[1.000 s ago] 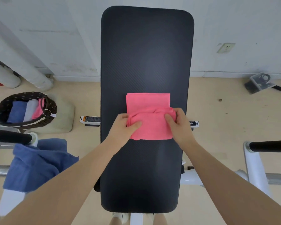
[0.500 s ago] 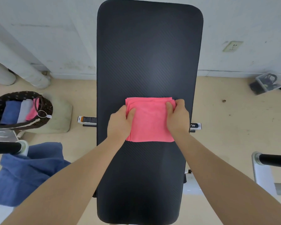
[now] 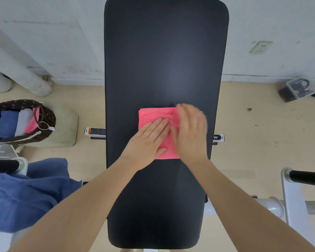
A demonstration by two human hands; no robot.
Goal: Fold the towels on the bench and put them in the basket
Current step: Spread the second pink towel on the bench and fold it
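Note:
A folded pink towel [image 3: 153,115] lies in the middle of the black padded bench [image 3: 164,60]. My left hand [image 3: 149,140] rests flat on the towel's near left part, fingers together and stretched out. My right hand [image 3: 191,131] lies flat over the towel's right side, blurred by motion, and hides that edge. Neither hand grips the cloth. On the floor at the left stands a dark woven basket [image 3: 47,115] holding a folded blue, a grey and a pink towel. A crumpled blue towel [image 3: 29,193] hangs over a bar at the lower left.
A beige cushion [image 3: 64,128] lies under the basket. White pipes [image 3: 25,77] run along the wall at the left. A clear box with cables [image 3: 295,90] sits on the floor at the right. White frame bars with black grips [image 3: 305,179] stand on both sides.
The hands let go of the pink towel's far edge after the fold and now lie flat on it. The right hand is sweeping over the right side.

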